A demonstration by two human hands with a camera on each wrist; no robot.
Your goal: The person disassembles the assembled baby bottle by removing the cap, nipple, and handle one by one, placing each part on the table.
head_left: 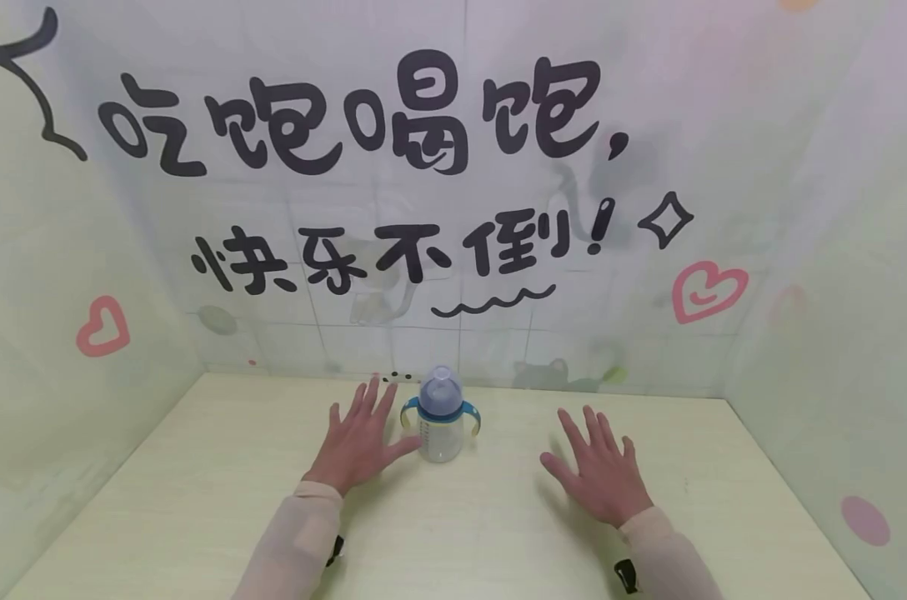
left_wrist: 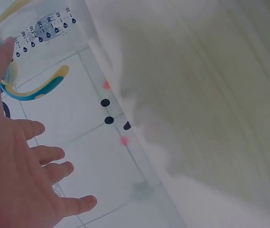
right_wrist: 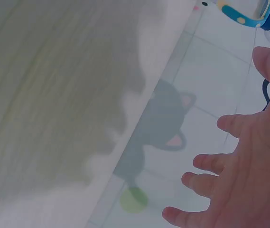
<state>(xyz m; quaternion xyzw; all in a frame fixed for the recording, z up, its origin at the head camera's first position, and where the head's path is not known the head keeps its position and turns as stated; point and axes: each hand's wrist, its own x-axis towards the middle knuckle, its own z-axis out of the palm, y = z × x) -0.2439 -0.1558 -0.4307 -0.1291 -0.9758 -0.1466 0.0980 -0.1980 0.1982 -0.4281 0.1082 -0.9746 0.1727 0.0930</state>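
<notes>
Baby bottle [head_left: 442, 442] stands upright on the table [head_left: 468, 542], toward the back edge, between the two hands. Taking the bottle as reference.

Key relation: left hand [head_left: 358, 446] is just left of the bottle, thumb pointing at the lower body, below the left handle [head_left: 406, 408]. Thumb tip overlaps the bottle's edge from the head camera; can't tell if it's contact or just beside. Right hand [head_left: 599, 475] is right of the bottle and a bit nearer the person, well apart from it. So left is the closer hand. From the right thumb, the bottle lies left and slightly beyond. Long axis vertical, lavender dome [head_left: 441, 393] on top; handles stick out sideways, left one toward the left hand, right handle [head_left: 473, 417] toward the right.

Grip state: both hands have fingers fanned and thumbs out. Nothing pinched or held in either.

Markings: measuring scale [left_wrist: 44, 35] with drop-shaped ticks on the bottle's left part; digits too small and angled to read reliably. No brand I can make out. Back wall [head_left: 498, 354] behind the bottle carries black lettering [head_left: 408, 230], well above it: 吃饱喝饱,快乐不倒! Wavy line [head_left: 491, 308] under the end of it. Pink hearts [head_left: 87, 340] on both sides, well out from the bottle.
</notes>
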